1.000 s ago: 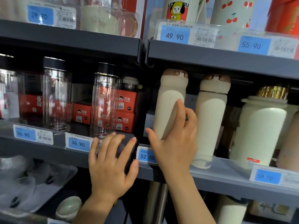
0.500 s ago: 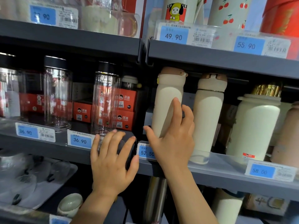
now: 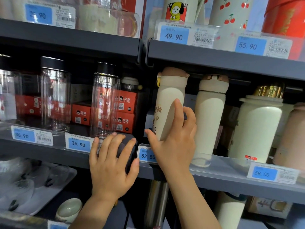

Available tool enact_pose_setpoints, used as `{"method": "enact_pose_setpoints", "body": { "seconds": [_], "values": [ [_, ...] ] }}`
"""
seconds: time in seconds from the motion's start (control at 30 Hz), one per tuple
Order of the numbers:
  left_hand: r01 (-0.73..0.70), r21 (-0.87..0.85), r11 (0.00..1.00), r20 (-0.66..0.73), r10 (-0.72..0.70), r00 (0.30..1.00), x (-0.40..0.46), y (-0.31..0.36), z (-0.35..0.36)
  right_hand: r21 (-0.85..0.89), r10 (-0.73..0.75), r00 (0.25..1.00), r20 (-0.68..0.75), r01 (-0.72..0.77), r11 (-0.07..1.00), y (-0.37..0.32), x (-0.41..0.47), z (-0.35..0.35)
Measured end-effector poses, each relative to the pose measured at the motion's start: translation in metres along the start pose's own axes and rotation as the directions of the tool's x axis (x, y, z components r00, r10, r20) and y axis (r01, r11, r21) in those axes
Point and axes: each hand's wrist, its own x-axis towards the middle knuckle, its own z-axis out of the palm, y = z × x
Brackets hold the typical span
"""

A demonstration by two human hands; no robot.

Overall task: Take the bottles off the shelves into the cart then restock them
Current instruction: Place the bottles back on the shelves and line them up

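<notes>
Cream bottle (image 3: pixel 170 103), gripped by the right hand (image 3: pixel 175 144), now turns so its print faces out, leaning left of its twin (image 3: pixel 209 116). Left hand (image 3: pixel 112 166) presses flat on the shelf (image 3: pixel 41 151) edge; restocking seems underway.

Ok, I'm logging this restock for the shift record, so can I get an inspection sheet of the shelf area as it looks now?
Surface: grey middle shelf with a clear front lip carrying blue price tags.
Job's things: cream bottle tilted, gripped low on its body; second cream bottle upright beside it; clear bottles with black caps to the left.
Clutter: red boxes stacked behind the clear bottles; gold-capped white flask further right.
Grippers: right hand curled round the cream bottle; left hand lies with spread fingers on the shelf edge.
Cables: nothing seen.
Surroundings: upper shelf holds printed cups; lower shelf holds a tray of glassware. No cart in view.
</notes>
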Motion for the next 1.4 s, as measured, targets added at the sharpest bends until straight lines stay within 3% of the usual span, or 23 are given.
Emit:
{"method": "enact_pose_setpoints", "body": {
  "seconds": [0.27, 0.5, 0.83, 1.03, 1.23, 1.4],
  "values": [
    [0.004, 0.004, 1.000, 0.008, -0.004, 1.000, 0.000, 0.000, -0.001, 0.086, -0.040, 0.999, 0.023, 0.038, 0.996, 0.001, -0.004, -0.003],
    [0.001, 0.000, 1.000, 0.008, -0.001, 1.000, -0.001, 0.000, -0.001, 0.006, -0.056, 0.998, -0.010, 0.056, 0.998, 0.001, -0.004, 0.000],
    [0.004, -0.005, 1.000, 0.020, -0.004, 1.000, 0.000, 0.000, -0.001, 0.058, -0.090, 0.995, 0.042, 0.088, 0.994, 0.002, -0.006, -0.006],
    [0.009, -0.009, 1.000, 0.022, -0.009, 1.000, 0.001, 0.000, -0.003, -0.009, -0.004, 0.999, 0.032, 0.004, 1.000, -0.005, -0.004, -0.003],
    [0.008, -0.008, 1.000, 0.019, -0.008, 1.000, 0.001, 0.001, -0.002, 0.126, -0.062, 0.993, 0.097, 0.050, 0.991, -0.001, -0.006, -0.011],
    [0.009, -0.002, 1.000, 0.018, -0.009, 1.000, 0.000, 0.000, -0.002, 0.018, -0.025, 0.998, 0.056, 0.024, 1.000, -0.001, -0.008, -0.013]
  ]
}}
